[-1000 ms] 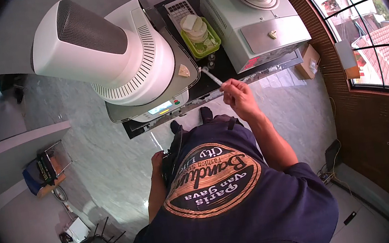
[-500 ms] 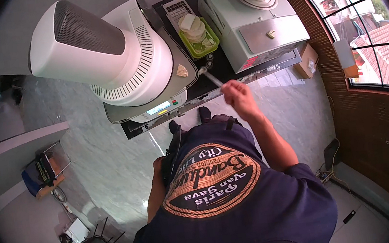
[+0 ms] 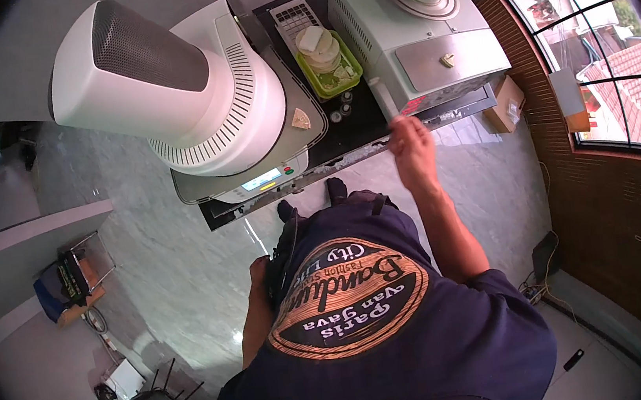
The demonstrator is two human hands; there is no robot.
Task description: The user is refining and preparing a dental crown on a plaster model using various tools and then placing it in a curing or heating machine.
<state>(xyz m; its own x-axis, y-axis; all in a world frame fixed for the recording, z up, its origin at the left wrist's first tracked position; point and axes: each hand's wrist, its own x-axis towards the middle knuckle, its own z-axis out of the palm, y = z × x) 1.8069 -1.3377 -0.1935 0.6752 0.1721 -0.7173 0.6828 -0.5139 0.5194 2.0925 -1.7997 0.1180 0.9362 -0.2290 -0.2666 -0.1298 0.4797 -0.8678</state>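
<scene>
At the front edge of the dark table (image 3: 364, 128), the right hand (image 3: 412, 146) is gripping a pale slender rod (image 3: 383, 98) reaching toward the green tray (image 3: 353, 66), apparently mid-placement, needing careful aim next; left hand (image 3: 259, 270) is hanging idle, its grip unclear.

On the bench (image 3: 360, 128), a green tray (image 3: 331, 72) of discs sits between the domed machine (image 3: 198, 95) on the left and the box-shaped machine (image 3: 421, 38) on the right; small vials (image 3: 340, 109) stand just before the tray.
</scene>
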